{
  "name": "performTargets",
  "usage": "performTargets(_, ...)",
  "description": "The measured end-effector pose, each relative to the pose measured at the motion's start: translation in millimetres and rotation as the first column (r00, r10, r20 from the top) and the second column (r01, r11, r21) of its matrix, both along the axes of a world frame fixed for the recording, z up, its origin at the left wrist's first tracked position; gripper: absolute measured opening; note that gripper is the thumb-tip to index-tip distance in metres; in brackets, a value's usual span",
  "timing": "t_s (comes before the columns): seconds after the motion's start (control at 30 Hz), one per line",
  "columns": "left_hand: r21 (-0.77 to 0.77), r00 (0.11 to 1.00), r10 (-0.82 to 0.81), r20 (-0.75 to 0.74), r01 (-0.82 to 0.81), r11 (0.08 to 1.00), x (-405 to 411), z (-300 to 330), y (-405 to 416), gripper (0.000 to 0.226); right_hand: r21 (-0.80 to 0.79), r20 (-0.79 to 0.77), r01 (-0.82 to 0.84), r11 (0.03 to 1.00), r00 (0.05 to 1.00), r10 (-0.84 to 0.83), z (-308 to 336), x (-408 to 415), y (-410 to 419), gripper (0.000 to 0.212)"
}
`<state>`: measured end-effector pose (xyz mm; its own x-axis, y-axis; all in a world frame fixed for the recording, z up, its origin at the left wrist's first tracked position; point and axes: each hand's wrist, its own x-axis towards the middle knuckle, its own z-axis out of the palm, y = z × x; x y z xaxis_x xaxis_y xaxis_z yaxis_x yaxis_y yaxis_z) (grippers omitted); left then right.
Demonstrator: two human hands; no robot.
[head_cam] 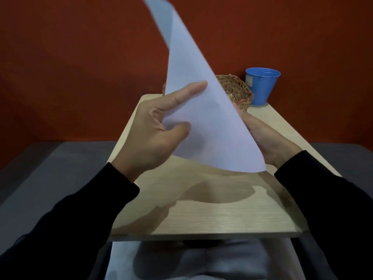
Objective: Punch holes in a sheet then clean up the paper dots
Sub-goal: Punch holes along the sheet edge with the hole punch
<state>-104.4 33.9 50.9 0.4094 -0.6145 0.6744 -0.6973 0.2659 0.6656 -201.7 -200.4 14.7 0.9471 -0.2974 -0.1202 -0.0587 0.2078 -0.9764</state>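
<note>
A white sheet of paper point(197, 93) stands almost upright above the small wooden table point(201, 215), curved and blurred, its top corner running out of the frame. My left hand point(149, 134) grips its lower left edge, thumb and fingers on the sheet. My right hand point(270, 142) is behind the sheet's lower right edge, palm up and partly hidden; it touches the paper from underneath. No hole punch or paper dots are visible.
A woven wicker basket point(238, 91) sits at the table's far right, partly hidden by the sheet. A blue metal bucket point(262, 85) stands right of it. Behind is a red wall; grey bedding point(50, 170) lies around the table.
</note>
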Motion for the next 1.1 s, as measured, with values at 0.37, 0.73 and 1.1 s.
performTargets(0.37, 0.138, 0.973, 0.054, -0.222, -0.024, 0.99, 36.1, -5.0, -2.3, 0.107, -0.134, 0.547, 0.356, 0.925, 0.805, -0.231, 49.9, 3.6, -24.5, 0.032)
performTargets(0.73, -0.008, 0.897, 0.198, -0.394, -0.219, 0.976, 60.4, -0.3, -61.4, 0.024, -0.308, 0.646, 0.532, 0.788, 0.725, -0.238, 55.6, 27.8, -37.4, 0.041)
performTargets(1.1, 0.104, 0.889, 0.227, -0.398, -0.202, 0.974, 69.3, -59.6, -98.7, 0.041, -0.332, 0.504, 0.541, 0.773, 0.794, -0.339, -1.3, 34.7, -61.2, 0.042)
